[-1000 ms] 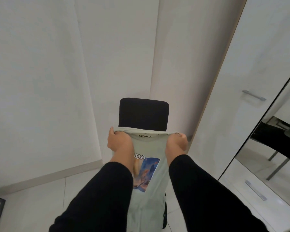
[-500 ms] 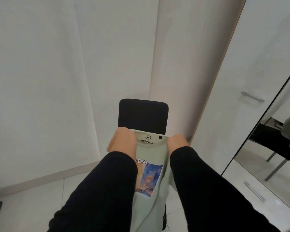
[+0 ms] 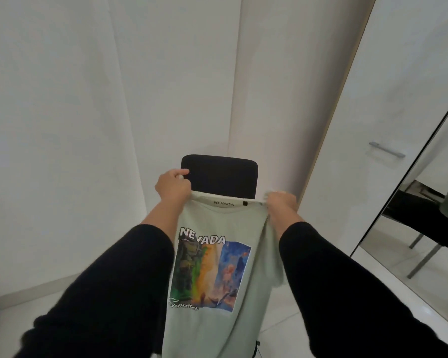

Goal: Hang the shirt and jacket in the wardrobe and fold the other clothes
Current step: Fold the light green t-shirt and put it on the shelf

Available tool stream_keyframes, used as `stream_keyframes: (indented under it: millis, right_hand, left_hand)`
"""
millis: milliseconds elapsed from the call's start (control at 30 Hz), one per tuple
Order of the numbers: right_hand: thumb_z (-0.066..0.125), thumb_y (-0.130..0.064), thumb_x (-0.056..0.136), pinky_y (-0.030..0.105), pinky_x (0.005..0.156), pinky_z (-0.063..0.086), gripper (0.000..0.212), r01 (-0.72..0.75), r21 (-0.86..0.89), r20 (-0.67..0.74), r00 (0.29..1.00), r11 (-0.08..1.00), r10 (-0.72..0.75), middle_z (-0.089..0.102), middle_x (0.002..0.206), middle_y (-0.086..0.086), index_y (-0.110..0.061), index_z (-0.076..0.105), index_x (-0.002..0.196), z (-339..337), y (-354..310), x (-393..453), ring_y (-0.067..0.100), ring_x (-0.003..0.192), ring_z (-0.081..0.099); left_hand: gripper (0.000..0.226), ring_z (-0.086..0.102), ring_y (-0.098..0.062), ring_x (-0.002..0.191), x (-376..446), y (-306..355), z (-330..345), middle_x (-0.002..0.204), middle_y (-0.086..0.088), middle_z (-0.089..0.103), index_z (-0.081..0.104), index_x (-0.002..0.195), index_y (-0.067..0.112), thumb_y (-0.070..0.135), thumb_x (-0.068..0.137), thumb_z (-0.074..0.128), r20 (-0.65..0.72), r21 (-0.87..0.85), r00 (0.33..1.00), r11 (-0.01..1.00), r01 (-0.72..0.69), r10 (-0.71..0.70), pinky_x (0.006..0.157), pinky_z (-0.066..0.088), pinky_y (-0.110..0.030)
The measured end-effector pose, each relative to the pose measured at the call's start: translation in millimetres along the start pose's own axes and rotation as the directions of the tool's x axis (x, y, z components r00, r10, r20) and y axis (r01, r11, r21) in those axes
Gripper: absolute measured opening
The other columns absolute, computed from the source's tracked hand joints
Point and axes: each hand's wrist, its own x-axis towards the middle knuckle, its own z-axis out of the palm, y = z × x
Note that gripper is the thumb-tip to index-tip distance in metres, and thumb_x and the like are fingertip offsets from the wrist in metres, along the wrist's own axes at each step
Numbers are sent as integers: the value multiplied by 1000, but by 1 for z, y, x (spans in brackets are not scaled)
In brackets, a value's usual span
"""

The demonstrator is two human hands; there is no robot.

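Folding step: your left hand (image 3: 172, 187) and right hand (image 3: 281, 202) grip the t-shirt (image 3: 217, 280) shoulders, fingers curled; next, fold lengthwise.

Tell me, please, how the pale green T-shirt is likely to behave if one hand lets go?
The T-shirt looks floppy: it hangs in folds from the left hand and right hand. Released, that shoulder would probably drop. It seems light, since it sags little between them.

Both arms wear long black sleeves of soft, matte cloth, plain and without markings. The left sleeve (image 3: 109, 288) enters from seven o'clock, the right sleeve (image 3: 347, 288) from five o'clock. Each cuff is pushed back, leaving the forearm bare. The left hand (image 3: 172, 186) and right hand (image 3: 281, 202) are bare; no rings or watch show.
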Motion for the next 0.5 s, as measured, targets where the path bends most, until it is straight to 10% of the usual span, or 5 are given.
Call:
stream_keyframes:
  millis: [200, 500]
  right_hand:
    - [47, -2, 88, 46, 71, 58, 23, 230, -174, 398, 906, 957, -146, 58, 81, 8, -12, 58, 72, -11, -38, -23, 26, 78, 60]
    - [33, 1, 88, 53, 82, 50, 27, 160, -57, 639, 764, 985, -87, 65, 93, 14, -9, 55, 75, -13, -62, -25, 31, 91, 64]
  left_hand:
    - [35, 53, -16, 73, 29, 24, -37, 86, -3, 58, 60, 86, 15, -10, 87, 36, 520, 118, 851, 979, -165, 81, 61, 45, -27]
    - [32, 40, -15, 58, 42, 49, -59, 71, -1, 43, 50, 75, 18, -1, 88, 29, 574, 71, 813, 983, -170, 99, 43, 37, -18]
